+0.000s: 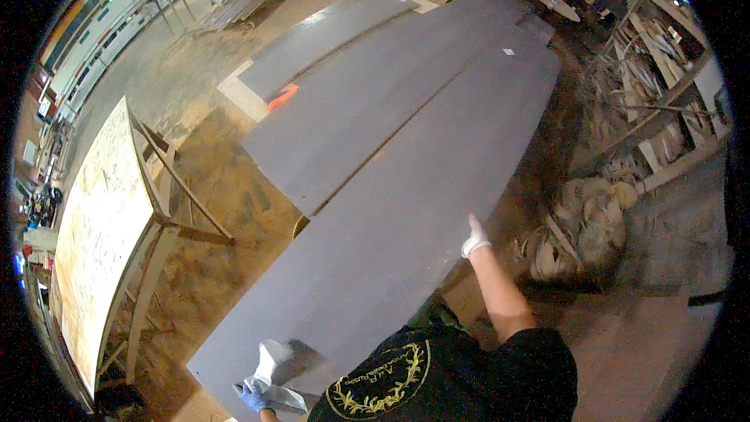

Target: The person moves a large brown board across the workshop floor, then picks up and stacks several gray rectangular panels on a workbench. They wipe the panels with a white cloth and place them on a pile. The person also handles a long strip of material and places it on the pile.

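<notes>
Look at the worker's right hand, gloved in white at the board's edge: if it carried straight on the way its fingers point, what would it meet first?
The right hand points up along the grey board, so it would likely slide over that board's surface first; depth is hard to judge.

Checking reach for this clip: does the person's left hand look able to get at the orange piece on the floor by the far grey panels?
Probably not. The left hand sits at the near end of the long grey board, while the orange piece lies far up the floor beyond it.
</notes>
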`<state>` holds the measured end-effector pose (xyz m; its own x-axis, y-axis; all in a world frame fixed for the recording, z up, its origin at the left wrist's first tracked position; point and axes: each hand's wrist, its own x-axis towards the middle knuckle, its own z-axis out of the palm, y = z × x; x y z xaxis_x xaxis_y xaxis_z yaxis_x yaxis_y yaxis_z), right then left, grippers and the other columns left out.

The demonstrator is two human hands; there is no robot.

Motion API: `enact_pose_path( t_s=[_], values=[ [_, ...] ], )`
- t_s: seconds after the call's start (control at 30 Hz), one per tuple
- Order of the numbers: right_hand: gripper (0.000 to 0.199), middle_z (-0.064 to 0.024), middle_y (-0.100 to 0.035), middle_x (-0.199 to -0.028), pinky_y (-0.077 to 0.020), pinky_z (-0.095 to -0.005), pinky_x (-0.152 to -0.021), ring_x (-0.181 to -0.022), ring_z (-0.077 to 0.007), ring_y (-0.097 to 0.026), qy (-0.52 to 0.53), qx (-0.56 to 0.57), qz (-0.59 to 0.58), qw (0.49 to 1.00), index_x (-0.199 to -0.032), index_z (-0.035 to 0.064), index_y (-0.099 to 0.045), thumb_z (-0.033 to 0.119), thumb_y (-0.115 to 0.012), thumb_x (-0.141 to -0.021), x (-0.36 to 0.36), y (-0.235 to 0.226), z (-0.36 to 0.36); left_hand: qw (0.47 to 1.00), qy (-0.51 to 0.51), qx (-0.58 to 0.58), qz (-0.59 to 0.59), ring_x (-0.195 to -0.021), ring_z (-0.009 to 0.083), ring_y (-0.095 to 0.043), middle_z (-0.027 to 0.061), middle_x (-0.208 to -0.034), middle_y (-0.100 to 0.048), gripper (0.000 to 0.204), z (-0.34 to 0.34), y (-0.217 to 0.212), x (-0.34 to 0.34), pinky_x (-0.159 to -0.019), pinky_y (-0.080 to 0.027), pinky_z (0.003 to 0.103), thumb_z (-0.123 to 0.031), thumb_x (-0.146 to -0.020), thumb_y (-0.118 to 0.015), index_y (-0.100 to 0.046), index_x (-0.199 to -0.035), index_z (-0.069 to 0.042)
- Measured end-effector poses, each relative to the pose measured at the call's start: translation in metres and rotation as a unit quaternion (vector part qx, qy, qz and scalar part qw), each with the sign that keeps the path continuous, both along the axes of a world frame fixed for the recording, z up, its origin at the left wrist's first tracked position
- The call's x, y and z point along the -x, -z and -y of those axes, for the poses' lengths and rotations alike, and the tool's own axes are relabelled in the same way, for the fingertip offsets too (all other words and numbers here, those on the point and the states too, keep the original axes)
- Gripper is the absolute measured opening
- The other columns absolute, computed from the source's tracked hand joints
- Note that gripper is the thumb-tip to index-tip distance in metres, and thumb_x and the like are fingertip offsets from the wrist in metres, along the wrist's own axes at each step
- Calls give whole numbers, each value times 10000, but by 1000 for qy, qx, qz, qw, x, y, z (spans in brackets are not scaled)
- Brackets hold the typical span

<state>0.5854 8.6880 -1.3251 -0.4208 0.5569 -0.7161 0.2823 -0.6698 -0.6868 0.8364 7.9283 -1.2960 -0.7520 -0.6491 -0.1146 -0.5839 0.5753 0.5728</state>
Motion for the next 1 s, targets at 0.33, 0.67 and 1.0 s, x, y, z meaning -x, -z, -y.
enact_pose_path(
  t_s=[0.33,0.67,1.0],
  values=[
    [911,-108,-136,-1481,-93,-511,-1064,-1340,-307,-153,-48,104,17,993,-1405,110,-211,607,-551,-721,62,-37,-125,953,-149,107,241,-757,251,-561,118,-915,-597,403,-53,-3,-13,-641,-474,358,-376,-802,-578,-594,-990,-21],
    [909,-169,-106,-1473,-143,-432,-1079,-1347,-297,-154,-166,-301,125,931,-1421,56,-36,451,-562,-792,149,-103,-262,884,-228,-393,-106,-665,148,-512,33,-798,-587,207,-137,53,52,-588,-450,323,-204,-777,-564,-601,-876,-26],
    [972,-176,-42,-1467,-166,-391,-1084,-1339,-281,-159,-111,-285,37,951,-1399,27,84,206,-636,-770,111,-94,-203,962,-118,-246,0,-762,177,-546,79,-887,-611,314,-391,-40,176,-678,-459,326,-218,-814,-570,-596,-1029,9]
  ],
)
